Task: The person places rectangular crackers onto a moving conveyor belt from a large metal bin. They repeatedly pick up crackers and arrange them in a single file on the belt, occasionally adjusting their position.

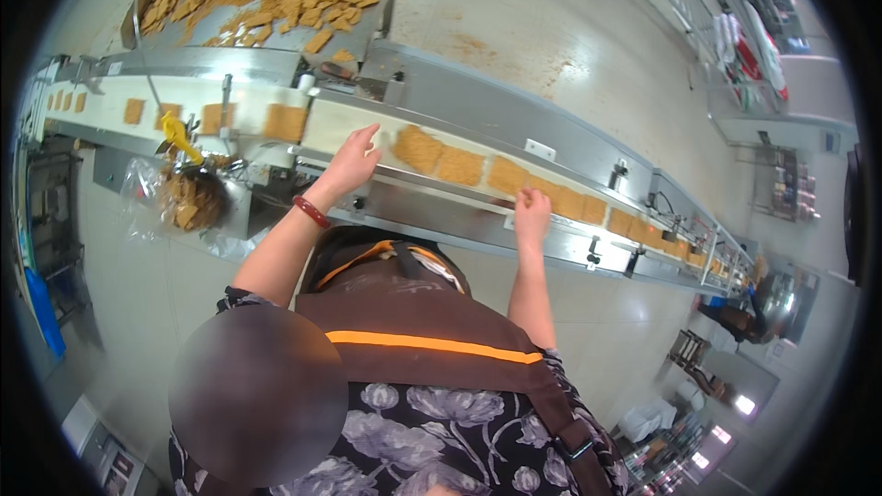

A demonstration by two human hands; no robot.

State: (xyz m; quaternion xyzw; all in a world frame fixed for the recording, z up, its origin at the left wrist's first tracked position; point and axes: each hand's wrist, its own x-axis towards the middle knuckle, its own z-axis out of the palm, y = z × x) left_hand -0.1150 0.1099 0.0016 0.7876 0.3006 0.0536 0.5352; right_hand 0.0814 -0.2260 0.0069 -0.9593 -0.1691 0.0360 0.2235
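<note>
A row of flat, golden-brown rectangular noodle-like biscuit pieces (pixel 461 166) lies along a pale conveyor belt (pixel 344 125). My left hand (pixel 353 163), with a red bangle at its wrist, hovers over the belt's near side. Its fingers are stretched out and hold nothing, left of the nearest tilted piece (pixel 418 148). Further right, my right hand (pixel 532 213) has its fingers curled together at the near edge of the belt, beside another piece (pixel 507 174). Whatever is between those fingertips, if anything, is too small to tell.
A large metal tray (pixel 377 23) heaped with broken pieces stands beyond the belt. At left, a yellow-handled tool (pixel 180 138) sits above a plastic-lined container (pixel 195 200) of scraps. Metal rails (pixel 413 186) edge the belt, and machinery continues to the right.
</note>
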